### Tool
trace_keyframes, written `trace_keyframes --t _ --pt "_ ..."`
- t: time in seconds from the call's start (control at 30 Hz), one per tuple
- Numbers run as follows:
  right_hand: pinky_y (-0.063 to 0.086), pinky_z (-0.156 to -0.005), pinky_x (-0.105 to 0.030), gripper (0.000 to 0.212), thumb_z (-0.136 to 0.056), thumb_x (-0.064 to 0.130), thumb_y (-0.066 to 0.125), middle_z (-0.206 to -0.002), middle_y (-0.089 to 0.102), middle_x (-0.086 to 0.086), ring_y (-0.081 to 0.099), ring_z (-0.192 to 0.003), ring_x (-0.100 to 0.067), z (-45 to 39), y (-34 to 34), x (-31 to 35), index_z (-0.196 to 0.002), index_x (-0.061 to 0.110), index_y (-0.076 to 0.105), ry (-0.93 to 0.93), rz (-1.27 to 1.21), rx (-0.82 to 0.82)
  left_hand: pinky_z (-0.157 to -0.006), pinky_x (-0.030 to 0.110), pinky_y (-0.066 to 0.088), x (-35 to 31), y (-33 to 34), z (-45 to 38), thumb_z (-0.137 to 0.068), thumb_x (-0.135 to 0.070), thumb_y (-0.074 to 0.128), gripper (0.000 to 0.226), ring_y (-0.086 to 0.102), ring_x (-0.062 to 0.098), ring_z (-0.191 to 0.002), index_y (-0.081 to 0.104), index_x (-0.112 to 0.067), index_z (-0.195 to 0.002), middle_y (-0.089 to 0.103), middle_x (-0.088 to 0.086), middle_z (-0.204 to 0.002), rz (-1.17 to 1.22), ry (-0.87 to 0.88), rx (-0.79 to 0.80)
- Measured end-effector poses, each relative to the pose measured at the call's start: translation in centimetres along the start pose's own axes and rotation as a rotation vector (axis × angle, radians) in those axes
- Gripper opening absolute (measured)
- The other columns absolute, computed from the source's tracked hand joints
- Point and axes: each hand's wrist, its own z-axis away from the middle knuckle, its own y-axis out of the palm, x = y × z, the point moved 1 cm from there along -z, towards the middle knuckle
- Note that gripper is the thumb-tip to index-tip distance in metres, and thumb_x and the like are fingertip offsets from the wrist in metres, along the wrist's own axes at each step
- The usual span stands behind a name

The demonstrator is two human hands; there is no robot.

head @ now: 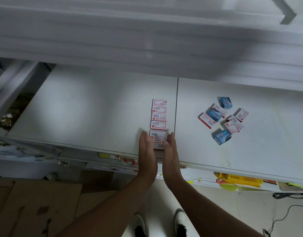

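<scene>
Your left hand (146,154) and right hand (171,154), fingers straight, flank the box (158,136) at 6 o'clock of the row (159,117) on the tabletop (87,108). Judged light, stiff, crushable: hold its long sides.

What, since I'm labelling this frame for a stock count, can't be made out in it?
Box between the hands: head view, near end covered by the left hand and right hand.
Row of red-and-white boxes: print too small and blurred to read.
Loose boxes: some overlap, labels too small.
Upper shelves: smeared by blur.
Yellow packs: mostly hidden under the white shelf.
</scene>
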Motion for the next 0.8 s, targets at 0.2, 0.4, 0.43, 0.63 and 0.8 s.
trace_keyframes --t 0.2,0.4,0.43,0.63,0.8 --pt "0.030 -0.093 0.005 0.060 -0.106 0.053 0.033 -0.140 0.034 0.048 0.033 -0.120 0.035 -1.8 -0.1 0.1 -0.163 0.037 0.024 -0.009 0.039 0.018 -0.125 0.052 0.040 -0.5 0.4 -1.5 -0.101 -0.067 0.034 0.075 0.050 0.025 -0.148 0.038 -0.026 -0.164 0.051 0.002 -0.161 0.027 -0.021 0.032" --pt "0.033 -0.092 -0.005 0.055 -0.109 0.051 0.034 -0.144 0.042 0.037 0.044 -0.121 0.022 -3.4 0.3 0.5 -0.161 0.037 0.029 0.017 -0.004 -0.012 -0.121 0.048 0.046 -1.1 1.2 -3.0 -0.114 -0.054 0.033 0.054 0.057 0.023 -0.140 0.043 -0.028 -0.161 0.058 -0.002 -0.152 0.006 -0.004 0.042" --pt "0.034 -0.093 -0.006 0.053 -0.110 0.050 0.034 -0.146 0.042 0.032 0.046 -0.123 0.016 -3.8 0.4 0.6 -0.162 0.036 0.030 0.027 -0.015 -0.016 -0.120 0.048 0.046 -1.2 1.4 -3.3 -0.114 -0.052 0.033 0.053 0.058 0.023 -0.139 0.044 -0.028 -0.160 0.059 -0.001 -0.151 0.000 0.007 0.049" --pt "0.047 -0.081 -0.003 0.036 -0.112 0.044 0.034 -0.132 0.059 0.031 0.059 -0.113 0.016 -6.0 1.0 2.0 -0.147 0.042 0.044 -0.005 -0.053 0.006 -0.118 0.049 0.049 -2.5 2.3 -5.6 -0.116 -0.048 0.031 0.050 0.063 0.022 -0.133 0.048 -0.024 -0.156 0.064 0.001 -0.145 -0.001 0.018 0.073" --pt "0.048 -0.079 -0.003 0.034 -0.112 0.042 0.034 -0.130 0.064 0.025 0.062 -0.110 0.014 -7.8 1.4 3.0 -0.143 0.040 0.049 -0.003 -0.059 0.004 -0.118 0.050 0.048 -3.1 3.0 -7.6 -0.116 -0.050 0.030 0.051 0.064 0.024 -0.133 0.049 -0.025 -0.156 0.065 0.002 -0.146 -0.032 0.036 0.080"
